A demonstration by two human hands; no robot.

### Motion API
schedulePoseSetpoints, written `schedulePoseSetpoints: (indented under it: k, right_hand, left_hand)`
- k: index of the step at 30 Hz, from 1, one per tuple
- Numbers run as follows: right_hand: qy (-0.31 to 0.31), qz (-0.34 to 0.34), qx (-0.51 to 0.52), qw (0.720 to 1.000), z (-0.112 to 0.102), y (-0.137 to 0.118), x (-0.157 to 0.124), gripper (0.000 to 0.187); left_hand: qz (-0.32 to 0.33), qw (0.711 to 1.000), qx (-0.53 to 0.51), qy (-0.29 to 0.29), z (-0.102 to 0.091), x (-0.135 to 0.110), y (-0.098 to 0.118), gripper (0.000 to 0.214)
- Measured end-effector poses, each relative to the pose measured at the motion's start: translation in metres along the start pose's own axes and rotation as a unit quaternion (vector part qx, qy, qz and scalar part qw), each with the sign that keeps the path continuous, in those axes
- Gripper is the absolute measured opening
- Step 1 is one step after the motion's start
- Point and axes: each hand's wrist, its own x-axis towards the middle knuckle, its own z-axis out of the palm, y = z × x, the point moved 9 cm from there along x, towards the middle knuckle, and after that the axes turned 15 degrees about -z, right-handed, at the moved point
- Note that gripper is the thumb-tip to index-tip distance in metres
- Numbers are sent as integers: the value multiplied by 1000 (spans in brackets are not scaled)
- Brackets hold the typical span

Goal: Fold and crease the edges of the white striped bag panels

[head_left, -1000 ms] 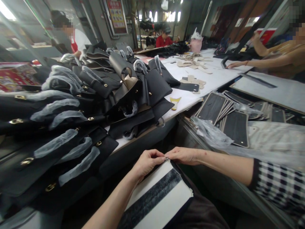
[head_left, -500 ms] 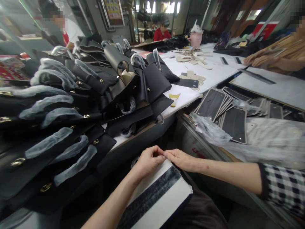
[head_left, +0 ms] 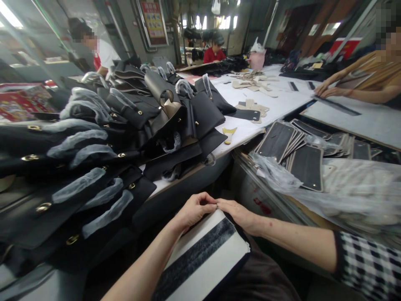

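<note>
A white panel with a wide dark stripe and black edges lies tilted over my lap. At its far corner my left hand is closed in a pinch, thumb against fingers, on the edge. My right hand pinches the same corner, its fingertips meeting those of the left. The fingers hide the exact bit of edge between them. To the left, black handbags with plastic-wrapped handles and gold clasps are heaped close to my left arm.
A white worktable carries beige cut pieces and a yellow-and-white piece. At right, dark panels lie stacked beside plastic film. A co-worker's hands rest at a board on the right. Two other people are farther back.
My view has shifted slightly, so the bags appear further right. Both hands keep pinching the panel's corner, with the right hand's fingers a little flatter. The co-worker's hands at right moved slightly.
</note>
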Motion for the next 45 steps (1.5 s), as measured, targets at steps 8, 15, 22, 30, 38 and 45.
schedulePoseSetpoints:
  k: [8,15,22,30,38,45]
  right_hand:
    - [5,11,-34,999,-4,5,5,34]
    - [44,-7,-48,998,-6,5,14,33]
    - [43,16,114,992,3,5,-4,42]
    - [81,49,233,968,-1,21,-9,46]
    - [71,42,185,979,1,9,-7,38]
    - [63,24,19,998,-5,-1,-9,43]
  left_hand:
    - [24,997,62,43,1,4,6,15]
    - [74,990,80,84,-1,6,11,10]
    - [74,994,63,43,4,-5,10,17]
    - [47,997,47,37,4,-3,14,16]
    - [8,1000,25,16,5,-3,8,22]
    - [27,997,58,33,7,1,6,15]
